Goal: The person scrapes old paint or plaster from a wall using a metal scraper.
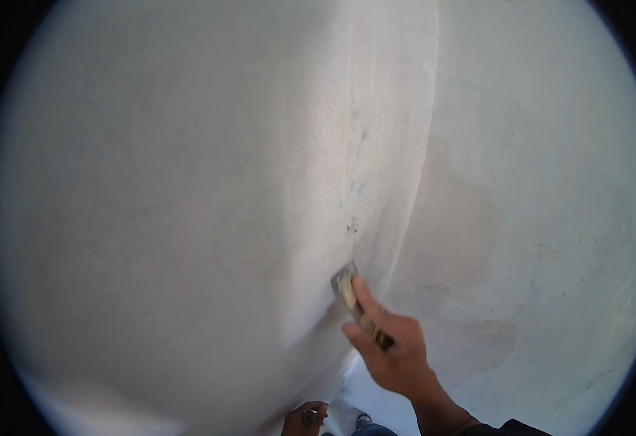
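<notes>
My right hand (397, 349) grips a putty knife (346, 289), its index finger stretched along the tool towards the blade. The blade is on or very close to the pale wall (187, 191), just below a small rough patch (353, 224) of pitted filler. Motion blurs the blade a little, so contact is hard to judge. Low in the picture, my left hand (303, 419) is closed around a small round-ended object (310, 417). The rest of that object is hidden in the fist.
A wall corner edge (427, 136) runs down right of the knife. Beyond it, another wall face (558, 191) carries darker patches (454, 229) and a crack (596, 381). Bluish marks (361, 131) dot the lit strip. My trouser leg (372, 429) shows at the bottom.
</notes>
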Demonstrator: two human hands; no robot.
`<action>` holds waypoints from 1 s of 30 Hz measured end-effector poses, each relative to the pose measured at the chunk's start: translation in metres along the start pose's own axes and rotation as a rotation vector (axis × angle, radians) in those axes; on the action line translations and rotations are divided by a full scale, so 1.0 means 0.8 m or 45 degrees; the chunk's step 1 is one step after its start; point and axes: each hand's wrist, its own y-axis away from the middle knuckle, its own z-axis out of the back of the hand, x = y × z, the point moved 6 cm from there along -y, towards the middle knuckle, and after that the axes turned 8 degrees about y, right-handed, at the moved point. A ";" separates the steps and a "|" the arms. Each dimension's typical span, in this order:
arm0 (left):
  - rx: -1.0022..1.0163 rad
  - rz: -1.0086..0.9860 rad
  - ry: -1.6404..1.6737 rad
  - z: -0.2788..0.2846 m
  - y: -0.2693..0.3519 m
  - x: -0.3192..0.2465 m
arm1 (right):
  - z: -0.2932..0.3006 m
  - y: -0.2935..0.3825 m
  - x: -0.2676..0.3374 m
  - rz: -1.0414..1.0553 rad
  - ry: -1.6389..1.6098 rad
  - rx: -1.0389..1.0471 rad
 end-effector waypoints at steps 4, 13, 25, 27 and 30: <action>-0.012 -0.012 -0.050 -0.004 0.003 -0.008 | 0.002 -0.014 -0.005 0.024 0.055 -0.035; -0.063 -0.015 -0.078 0.002 0.010 -0.014 | 0.010 -0.018 -0.001 -0.040 -0.005 -0.026; -0.017 -0.005 -0.009 -0.001 0.010 -0.022 | -0.002 -0.010 0.001 0.073 0.014 -0.045; -0.048 -0.082 -0.111 -0.002 0.014 -0.018 | -0.016 0.007 -0.007 0.130 0.028 -0.099; -0.053 0.005 -0.033 0.005 0.017 -0.007 | -0.002 -0.004 0.004 0.117 0.044 -0.089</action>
